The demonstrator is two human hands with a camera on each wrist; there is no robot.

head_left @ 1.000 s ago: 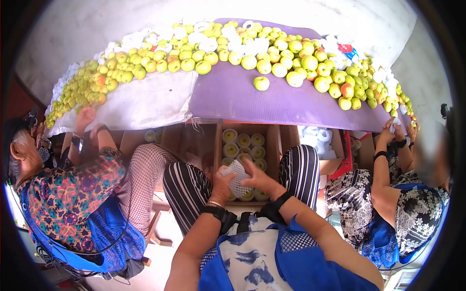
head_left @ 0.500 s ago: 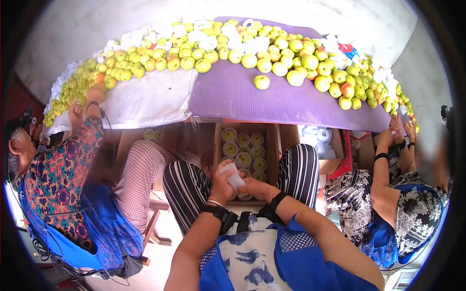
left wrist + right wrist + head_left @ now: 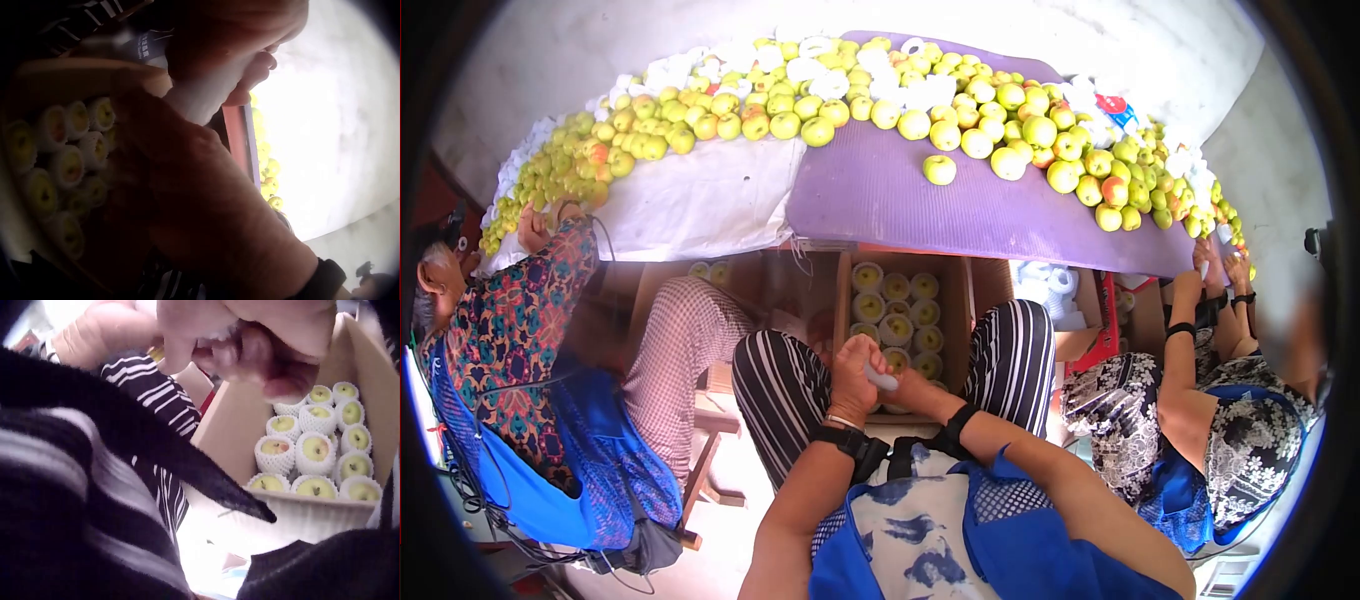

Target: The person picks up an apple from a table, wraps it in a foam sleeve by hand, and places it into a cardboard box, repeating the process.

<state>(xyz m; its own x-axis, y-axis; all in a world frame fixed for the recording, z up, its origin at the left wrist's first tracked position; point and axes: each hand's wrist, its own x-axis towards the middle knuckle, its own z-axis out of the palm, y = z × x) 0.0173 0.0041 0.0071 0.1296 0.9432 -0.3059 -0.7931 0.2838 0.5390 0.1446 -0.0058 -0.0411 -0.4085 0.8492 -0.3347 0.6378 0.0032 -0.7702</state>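
Observation:
Close together above the open carton [image 3: 840, 300], my two hands grip a white foam net sleeve. Fingers of my left hand [image 3: 855, 378] curl round its upper part. My right hand [image 3: 920, 393] holds the other end, low and to the right. Only a short piece of the foam net sleeve [image 3: 881, 378] shows between them; fingers hide the rest. In the left wrist view the foam [image 3: 206, 94] spans from one hand to the other. Rows of sleeved yellow-green apples [image 3: 315, 450] fill the carton beneath, each apple's top bare.
Loose apples [image 3: 785, 124] and white foam sleeves lie heaped along the table behind, on a white cloth [image 3: 700, 205] and a purple mat [image 3: 880, 205]. A box of foam sleeves [image 3: 1050, 290] stands right of the carton. One person sits on either side of me.
The flat, spread foam net sleeve has become bunched between my hands. My right hand has come down and in, closing on it. The left neighbour's hands moved left along the apples.

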